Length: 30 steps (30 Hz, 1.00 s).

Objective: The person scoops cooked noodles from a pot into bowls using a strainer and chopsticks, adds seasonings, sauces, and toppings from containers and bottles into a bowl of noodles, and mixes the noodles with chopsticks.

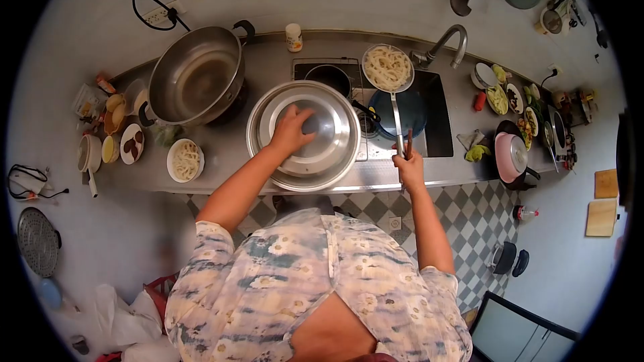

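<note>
A wide, round stainless-steel lid or basin [275,167] sits at the counter's front edge. My left hand [292,133] is over its middle, thumb and fingers apart, fingertips close to the shiny surface. My right hand [410,169] is closed around the long handle of a strainer [396,114]. Pale, flat noodles [387,67] fill the strainer's round bowl, which is over the back edge of the sink. Brown chopsticks [409,141] stick up from the same hand, alongside the handle. Below the strainer, a blue-green round pan [416,121] lies in the sink.
A big two-handled wok [194,80] stands at the back left. Near the front left is a white bowl of noodles [186,161], beside a plate of dark pieces [131,144]. A faucet [459,47] arches over the sink. Vegetable plates and a pink pot [511,156] crowd the right.
</note>
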### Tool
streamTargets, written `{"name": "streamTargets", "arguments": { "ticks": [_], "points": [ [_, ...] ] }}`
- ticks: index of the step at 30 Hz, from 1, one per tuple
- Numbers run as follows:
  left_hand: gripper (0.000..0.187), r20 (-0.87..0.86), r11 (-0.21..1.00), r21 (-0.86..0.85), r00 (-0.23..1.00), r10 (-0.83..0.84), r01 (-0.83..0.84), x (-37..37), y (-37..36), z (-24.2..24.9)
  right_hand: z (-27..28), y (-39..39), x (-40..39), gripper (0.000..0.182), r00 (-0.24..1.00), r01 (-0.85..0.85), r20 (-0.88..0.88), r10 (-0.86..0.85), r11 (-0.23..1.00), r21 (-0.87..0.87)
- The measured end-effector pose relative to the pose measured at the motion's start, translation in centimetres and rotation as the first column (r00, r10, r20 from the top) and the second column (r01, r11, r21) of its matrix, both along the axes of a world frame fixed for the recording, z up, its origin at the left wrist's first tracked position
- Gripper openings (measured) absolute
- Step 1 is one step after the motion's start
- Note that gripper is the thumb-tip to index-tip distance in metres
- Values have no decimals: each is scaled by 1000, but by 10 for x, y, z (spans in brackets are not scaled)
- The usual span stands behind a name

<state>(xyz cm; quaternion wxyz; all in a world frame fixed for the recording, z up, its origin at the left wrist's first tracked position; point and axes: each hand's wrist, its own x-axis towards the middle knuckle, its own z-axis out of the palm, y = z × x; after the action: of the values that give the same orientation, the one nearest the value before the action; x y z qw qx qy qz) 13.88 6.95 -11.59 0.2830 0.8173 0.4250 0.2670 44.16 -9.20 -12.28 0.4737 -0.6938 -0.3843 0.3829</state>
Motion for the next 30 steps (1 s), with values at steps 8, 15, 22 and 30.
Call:
{"name": "streamTargets", "arguments": {
  "ticks": [8,15,22,30],
  "points": [
    [49,117,987,153,991,-71,52,-10,-23,133,-13,-4,34,27,997,19,77,-17,1000,-18],
    [46,-43,906,396,983,178,-147,-111,55,217,-16,0,-4,29,999,-36,36,39,998,-56],
    [46,-5,770,510,894,448,-383,-217,145,191,-36,22,-58,22,987,-158,-48,154,982,-98],
    [49,-56,767,436,837,545,-470,-253,180,161,-65,45,-96,18,975,-202,-122,185,969,-141]
  ]
}}
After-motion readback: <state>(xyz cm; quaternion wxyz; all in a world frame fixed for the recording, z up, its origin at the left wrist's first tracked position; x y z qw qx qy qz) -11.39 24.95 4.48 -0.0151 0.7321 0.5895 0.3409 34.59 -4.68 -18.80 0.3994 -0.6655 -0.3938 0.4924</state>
